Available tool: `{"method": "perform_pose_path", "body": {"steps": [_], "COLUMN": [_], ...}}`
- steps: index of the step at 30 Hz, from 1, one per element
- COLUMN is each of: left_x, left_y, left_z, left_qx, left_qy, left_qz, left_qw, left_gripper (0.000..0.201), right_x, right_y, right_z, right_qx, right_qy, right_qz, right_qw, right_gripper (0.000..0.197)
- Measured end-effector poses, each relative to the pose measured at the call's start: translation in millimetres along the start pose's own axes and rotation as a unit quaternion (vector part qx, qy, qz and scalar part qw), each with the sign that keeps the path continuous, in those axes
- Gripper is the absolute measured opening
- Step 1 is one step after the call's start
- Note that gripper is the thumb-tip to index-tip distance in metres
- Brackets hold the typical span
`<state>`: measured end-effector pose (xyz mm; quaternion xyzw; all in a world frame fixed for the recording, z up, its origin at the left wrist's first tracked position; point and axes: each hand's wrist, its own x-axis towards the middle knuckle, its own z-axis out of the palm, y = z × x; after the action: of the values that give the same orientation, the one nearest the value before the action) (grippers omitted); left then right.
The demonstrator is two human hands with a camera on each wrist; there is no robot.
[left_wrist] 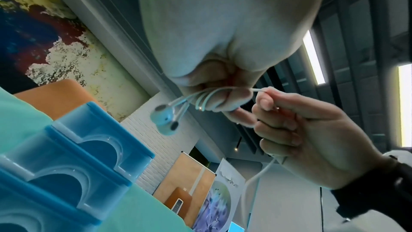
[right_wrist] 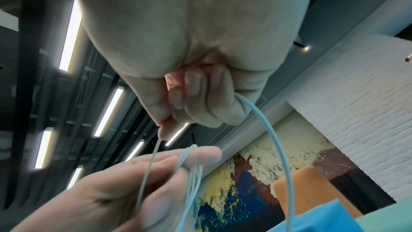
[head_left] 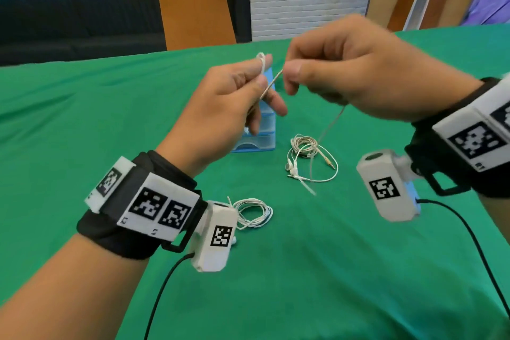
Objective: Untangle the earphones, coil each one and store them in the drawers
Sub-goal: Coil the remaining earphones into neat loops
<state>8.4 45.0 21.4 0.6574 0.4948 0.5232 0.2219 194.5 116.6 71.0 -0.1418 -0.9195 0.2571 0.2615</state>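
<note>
Fingers of the left hand (head_left: 220, 102) serve as a spool above the drawers (head_left: 259, 130), thin white cord (head_left: 269, 85) looped round them, while the right hand (head_left: 353, 69) pinches the same cord just beside them, likely to feed the next turn. From the left wrist, two earbuds (left_wrist: 165, 121) dangle below those loops, over the drawers. From the right wrist, thumb and forefinger pinch the cord; its tail arcs down toward the drawers.

A white earphone cord (head_left: 269, 85) runs between the hands, above a green bench (head_left: 303, 270); blue drawers (head_left: 262, 130) sit beyond the left hand (head_left: 220, 107).
</note>
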Motion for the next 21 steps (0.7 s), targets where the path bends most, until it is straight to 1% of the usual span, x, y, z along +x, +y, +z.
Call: {"method": "perform_pose_path", "body": {"steps": [3, 5, 8, 11, 14, 16, 18, 19, 21], "left_x": [-2, -2, -1, -1, -1, 1, 3, 3, 5], "left_y": [4, 8, 13, 13, 12, 12, 10, 9, 8], "left_z": [1, 1, -2, -3, 0, 1, 1, 2, 3], "left_qx": [-0.038, -0.069, -0.132, -0.177, -0.211, -0.248, -0.281, -0.282, -0.227], "left_qy": [-0.004, -0.01, -0.038, -0.032, -0.004, 0.023, 0.05, 0.056, 0.057], "left_qz": [-0.028, -0.034, -0.028, -0.03, -0.045, -0.059, -0.056, -0.049, -0.028], "left_qw": [0.999, 0.997, 0.99, 0.983, 0.977, 0.967, 0.957, 0.957, 0.972], "left_gripper": [0.036, 0.036, 0.035, 0.032, 0.029, 0.027, 0.025, 0.027, 0.033], "right_x": [4, 5, 2, -4, -9, -12, -15, -16, -17], "right_y": [10, 20, 38, 50, 52, 51, 46, 42, 30], "right_z": [-13, -17, -10, 12, 35, 46, 52, 53, 51], "right_qx": [-0.037, -0.045, 0.0, 0.062, 0.087, 0.071, 0.039, 0.026, 0.01], "right_qy": [0.062, 0.088, 0.1, 0.063, 0.008, -0.018, -0.05, -0.07, -0.106], "right_qz": [0.009, 0.027, 0.071, 0.097, 0.104, 0.102, 0.098, 0.094, 0.079], "right_qw": [0.997, 0.995, 0.992, 0.991, 0.991, 0.992, 0.993, 0.993, 0.991], "right_gripper": [0.026, 0.026, 0.026, 0.029, 0.031, 0.03, 0.028, 0.027, 0.027]}}
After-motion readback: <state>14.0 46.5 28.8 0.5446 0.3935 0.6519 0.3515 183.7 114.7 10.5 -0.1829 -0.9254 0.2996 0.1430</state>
